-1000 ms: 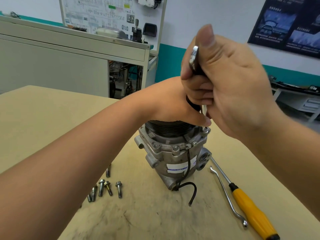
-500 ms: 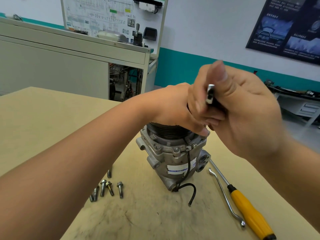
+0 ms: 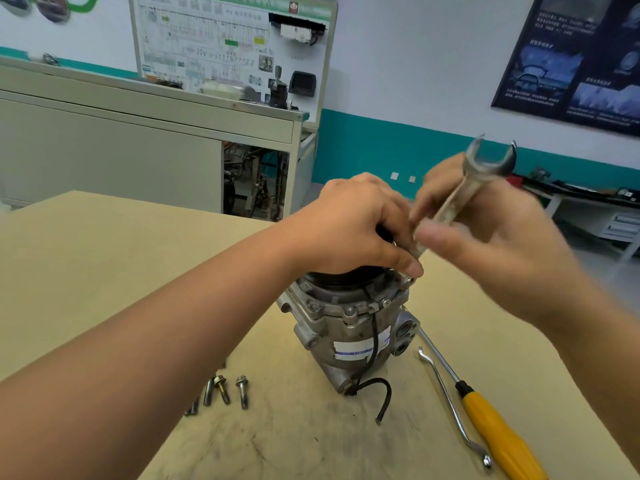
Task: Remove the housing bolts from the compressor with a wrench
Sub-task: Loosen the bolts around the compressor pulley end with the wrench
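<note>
Compressor stands upright mid-tabletop, pulley end up, label facing the camera, black wire looping out near its base onto the surface. Left grip sits on top of the pulley, fingers curled down over it, thumb tip at the upper flange on the right side. Right grip is closed round the wrench, fingers wrapped on the shaft. Wrench is tilted: open-end jaw up and to the right, the other end down by the flange next to the left thumb. That end is blurred and partly covered, so can't tell if it's seated on a bolt head. A few housing bolts show in the flange on the near side. Four loose bolts lie on the tabletop, front-left of the compressor, close together. To the right of the compressor: a yellow-handled screwdriver and a thin bent metal bar just beside it, both lying flat, roughly parallel.
</note>
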A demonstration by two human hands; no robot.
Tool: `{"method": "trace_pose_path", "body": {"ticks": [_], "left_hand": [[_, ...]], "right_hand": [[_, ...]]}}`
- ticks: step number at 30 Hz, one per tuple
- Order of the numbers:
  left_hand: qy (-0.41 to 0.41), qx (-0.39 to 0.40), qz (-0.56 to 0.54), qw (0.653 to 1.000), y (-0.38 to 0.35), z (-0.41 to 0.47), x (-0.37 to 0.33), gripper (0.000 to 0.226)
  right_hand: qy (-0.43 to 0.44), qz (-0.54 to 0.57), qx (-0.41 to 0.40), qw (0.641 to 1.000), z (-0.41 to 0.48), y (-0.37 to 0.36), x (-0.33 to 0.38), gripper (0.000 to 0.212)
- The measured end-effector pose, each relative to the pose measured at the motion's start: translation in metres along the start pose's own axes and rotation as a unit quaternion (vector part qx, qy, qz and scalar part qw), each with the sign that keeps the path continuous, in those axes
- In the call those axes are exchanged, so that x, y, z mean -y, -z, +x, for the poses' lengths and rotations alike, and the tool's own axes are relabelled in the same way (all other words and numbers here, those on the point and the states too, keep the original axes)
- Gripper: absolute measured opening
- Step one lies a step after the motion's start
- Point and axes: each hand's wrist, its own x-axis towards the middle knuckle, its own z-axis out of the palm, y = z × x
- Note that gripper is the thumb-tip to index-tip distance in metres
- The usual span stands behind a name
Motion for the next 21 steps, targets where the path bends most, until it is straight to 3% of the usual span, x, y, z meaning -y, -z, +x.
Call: {"method": "trace_pose_path", "body": {"ticks": [2, 3, 6, 8, 10, 15, 21], "left_hand": [[-0.007, -0.004, 0.040, 0.999, -0.001, -0.001, -0.002, 0.021], [-0.004, -0.008, 0.055, 0.998, -0.001, -0.001, -0.003, 0.027], [0.064, -0.021, 0.087, 0.994, 0.000, -0.006, 0.001, 0.065], [0.138, -0.025, 0.092, 0.986, -0.002, -0.013, 0.007, 0.077], [0.176, -0.033, 0.054, 0.982, -0.008, -0.019, 0.012, 0.071], [0.172, -0.070, 0.012, 0.983, -0.012, -0.019, 0.015, 0.065], [0.170, -0.079, 0.026, 0.982, -0.015, -0.021, 0.016, 0.064]], "right_hand": [[-0.030, -0.114, 0.007, 0.993, -0.005, 0.003, -0.007, 0.006], [-0.039, -0.115, 0.005, 0.993, -0.008, 0.005, -0.011, 0.005], [-0.052, -0.047, -0.116, 0.991, -0.013, 0.010, -0.012, 0.014], [-0.051, -0.003, -0.192, 0.980, -0.016, 0.013, -0.011, 0.017], [-0.072, 0.007, -0.225, 0.972, -0.021, 0.011, -0.013, 0.015], [-0.166, 0.069, -0.324, 0.929, -0.043, -0.008, -0.022, 0.019], [-0.245, 0.145, -0.360, 0.888, -0.060, -0.028, -0.021, 0.032]]}}
